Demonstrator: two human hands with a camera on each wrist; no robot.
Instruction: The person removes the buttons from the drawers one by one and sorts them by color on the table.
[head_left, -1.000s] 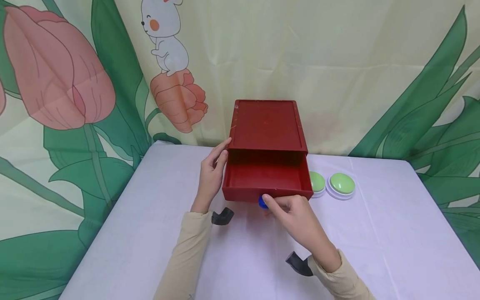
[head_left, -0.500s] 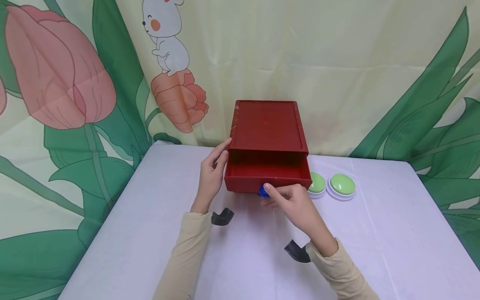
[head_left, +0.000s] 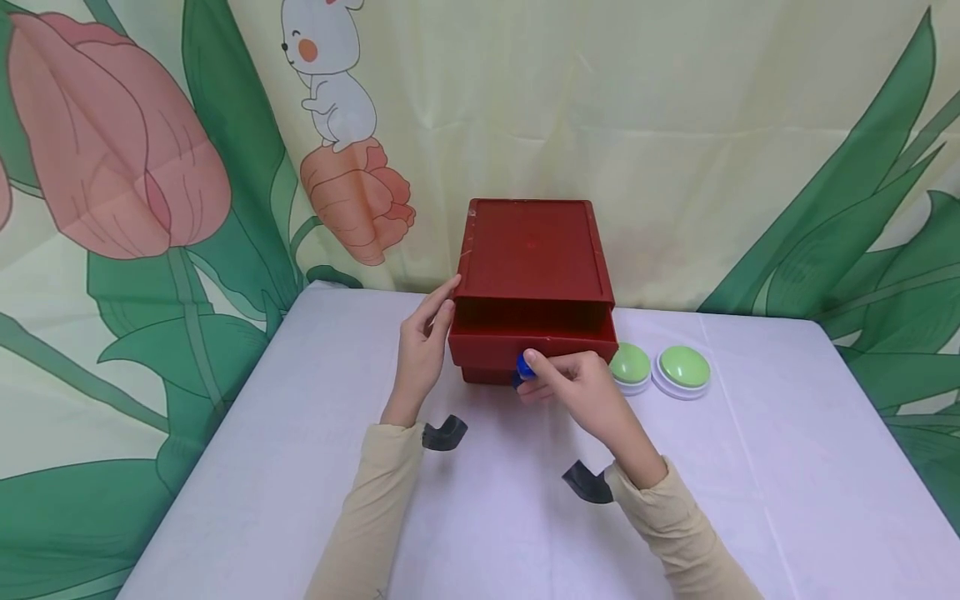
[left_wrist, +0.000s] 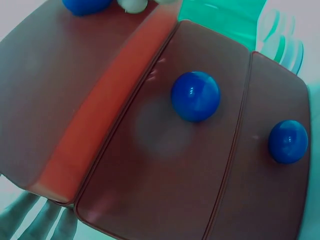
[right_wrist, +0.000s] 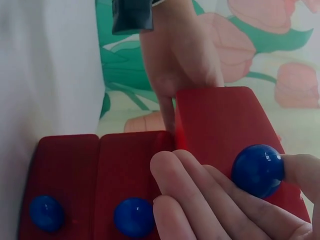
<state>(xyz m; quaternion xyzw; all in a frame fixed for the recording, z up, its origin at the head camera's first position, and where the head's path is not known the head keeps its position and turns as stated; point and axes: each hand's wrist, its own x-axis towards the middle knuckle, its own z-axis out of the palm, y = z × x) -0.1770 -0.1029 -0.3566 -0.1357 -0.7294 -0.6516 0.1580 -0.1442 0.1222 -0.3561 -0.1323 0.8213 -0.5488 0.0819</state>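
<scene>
A small dark red drawer cabinet (head_left: pixel 532 250) stands at the back of the table against the curtain. Its top drawer (head_left: pixel 480 348) is partly pulled out, and the part of its inside that shows is bare. My right hand (head_left: pixel 581 387) pinches that drawer's round blue knob (head_left: pixel 524 367) between thumb and fingers. Flat along the cabinet's left side rests my left hand (head_left: pixel 422 354), fingers straight. In the left wrist view the middle drawer's knob (left_wrist: pixel 195 96) and the bottom drawer's knob (left_wrist: pixel 288 141) show on drawers pushed in.
Just right of the cabinet sit two round push lights or buttons with green domes, a nearer one (head_left: pixel 630 363) partly behind my right hand and another (head_left: pixel 684 367) beside it. A white cloth (head_left: pixel 787 467) covers the table. Behind hangs a printed curtain (head_left: pixel 675 150).
The top drawer has slid inward, away from me, with my right hand moving along on its knob. Less of the drawer's inside shows. My left hand has stayed at the cabinet's side.
</scene>
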